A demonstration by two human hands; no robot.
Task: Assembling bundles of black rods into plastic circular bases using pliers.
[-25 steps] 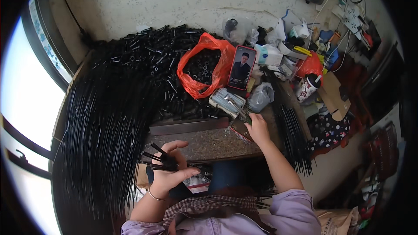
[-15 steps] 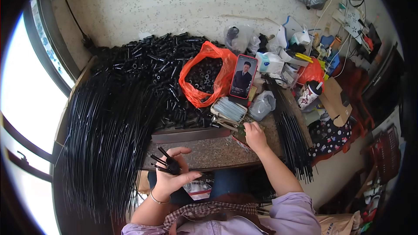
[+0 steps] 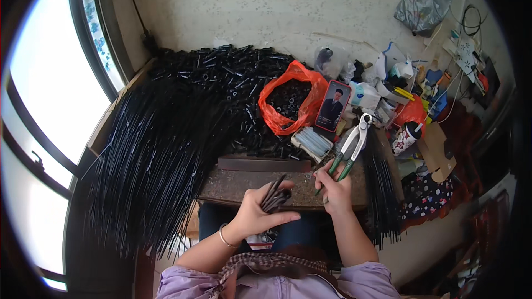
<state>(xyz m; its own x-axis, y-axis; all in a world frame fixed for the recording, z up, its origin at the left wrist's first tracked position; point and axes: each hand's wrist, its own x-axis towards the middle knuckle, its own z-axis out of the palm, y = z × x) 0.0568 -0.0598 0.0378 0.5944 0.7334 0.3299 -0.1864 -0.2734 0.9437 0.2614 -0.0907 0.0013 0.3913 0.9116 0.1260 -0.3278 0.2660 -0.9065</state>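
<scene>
My left hand [image 3: 250, 216] is above the table's front edge, its fingers curled round several short black rods with a dark piece among them [image 3: 275, 196]; the hand blurs what exactly they are. My right hand [image 3: 337, 189] grips the green handles of a pair of end-cutting pincers [image 3: 350, 148]. The metal jaws of the pincers point up and away from me, above the clutter on the table's right. Beyond the hands lies a long brown strip [image 3: 260, 164] on the tabletop [image 3: 238, 184].
Long thin black rods [image 3: 149, 160] cover the left side, with a smaller bundle [image 3: 381, 194] at right. A heap of black tubular fittings [image 3: 216, 72] lies behind. An orange bag [image 3: 271, 123] of nuts, a phone [image 3: 332, 106] and a box of clear sticks [image 3: 313, 142] stand midway.
My right hand has picked up the pincers from the table and raised them. My left hand has moved right with the black rods, nearer to the right hand. The view has shifted.
</scene>
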